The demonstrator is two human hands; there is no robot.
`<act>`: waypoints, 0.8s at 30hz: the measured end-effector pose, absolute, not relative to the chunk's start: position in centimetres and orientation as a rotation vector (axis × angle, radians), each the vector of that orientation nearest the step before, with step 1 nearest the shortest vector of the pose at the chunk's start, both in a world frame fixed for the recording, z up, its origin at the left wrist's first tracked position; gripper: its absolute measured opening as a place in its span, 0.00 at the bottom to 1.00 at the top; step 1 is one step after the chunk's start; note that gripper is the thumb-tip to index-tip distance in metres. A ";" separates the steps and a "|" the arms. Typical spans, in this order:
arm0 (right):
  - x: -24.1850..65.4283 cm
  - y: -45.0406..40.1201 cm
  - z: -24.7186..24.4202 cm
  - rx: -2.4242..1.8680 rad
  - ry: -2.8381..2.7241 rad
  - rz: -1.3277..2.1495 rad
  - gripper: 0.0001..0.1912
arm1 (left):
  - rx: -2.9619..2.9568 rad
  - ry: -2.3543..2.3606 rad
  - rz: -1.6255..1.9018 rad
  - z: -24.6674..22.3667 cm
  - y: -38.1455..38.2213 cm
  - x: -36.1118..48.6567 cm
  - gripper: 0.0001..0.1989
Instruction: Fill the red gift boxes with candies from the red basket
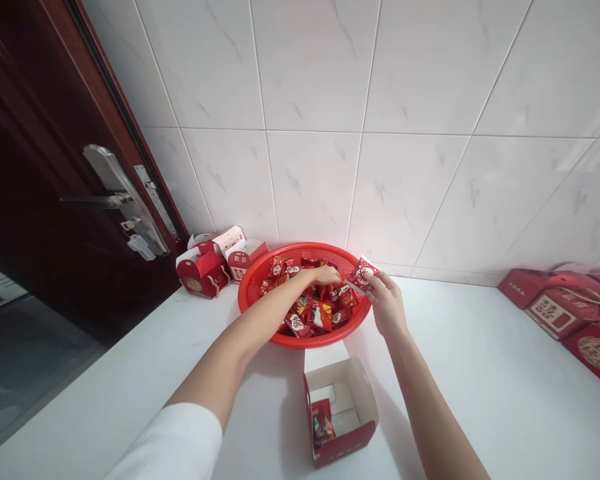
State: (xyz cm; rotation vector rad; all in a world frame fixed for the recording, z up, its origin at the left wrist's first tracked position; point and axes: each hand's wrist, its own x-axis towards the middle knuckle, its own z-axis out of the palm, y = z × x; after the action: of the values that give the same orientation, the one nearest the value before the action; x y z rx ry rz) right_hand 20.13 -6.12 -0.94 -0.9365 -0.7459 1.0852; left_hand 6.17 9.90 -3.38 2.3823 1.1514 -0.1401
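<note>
Red basket (260, 283) between gift boxes (215, 263); open box (341, 413)

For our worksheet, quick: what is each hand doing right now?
Left hand: reaching into the red basket, closed on sweets.
Right hand: holding a red packet.

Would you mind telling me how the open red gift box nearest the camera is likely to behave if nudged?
The open red gift box looks like thin card, so probably light and easily slid. It holds only a sweet or two, so it may skid or tip. Its raised flaps would likely bend if pinched.
</note>
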 end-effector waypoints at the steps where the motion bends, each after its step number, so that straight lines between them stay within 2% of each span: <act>1: 20.1 -6.1 -0.9 -0.935 -0.745 1.086 0.15 | 2.350 1.147 -0.134 -3.4 10.0 6.1 0.16; 15: 20.1 -6.2 -0.7 -0.946 -0.744 1.093 0.15 | 2.128 1.063 0.074 -2.0 9.3 5.4 0.18; 24: 19.8 -6.4 -0.6 -0.897 -0.756 1.113 0.14 | 2.101 0.846 0.289 2.5 8.5 3.1 0.20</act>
State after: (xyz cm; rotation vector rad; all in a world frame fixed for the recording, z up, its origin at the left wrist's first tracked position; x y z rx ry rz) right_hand 19.83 -6.45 -0.56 -0.8967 -0.7559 1.1128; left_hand 3.15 8.51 2.48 2.1011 0.8460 0.2889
